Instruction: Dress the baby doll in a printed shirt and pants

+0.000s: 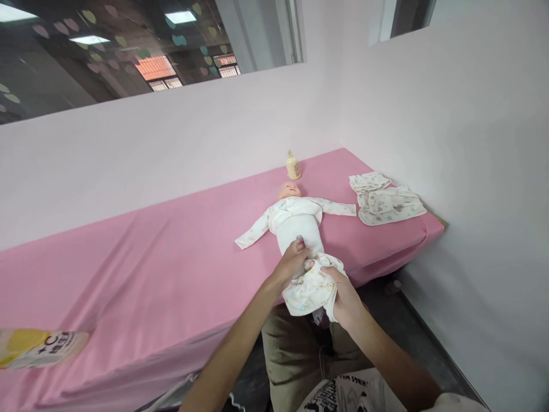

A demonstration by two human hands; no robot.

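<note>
A baby doll (pixel 295 220) lies on its back on the pink-covered table (pixel 171 269), head toward the wall, arms spread in a white printed top. At the doll's waist my left hand (pixel 294 260) is closed on the upper edge of small white printed trousers (pixel 311 289). My right hand (pixel 343 294) grips the same trousers from the right side. The doll's legs are hidden inside the bunched cloth.
A small cream bottle (pixel 293 165) stands by the wall behind the doll's head. Folded printed baby clothes (pixel 386 200) lie at the table's right end. A yellow-white packet (pixel 38 346) lies at the near left edge. White walls close the back and right.
</note>
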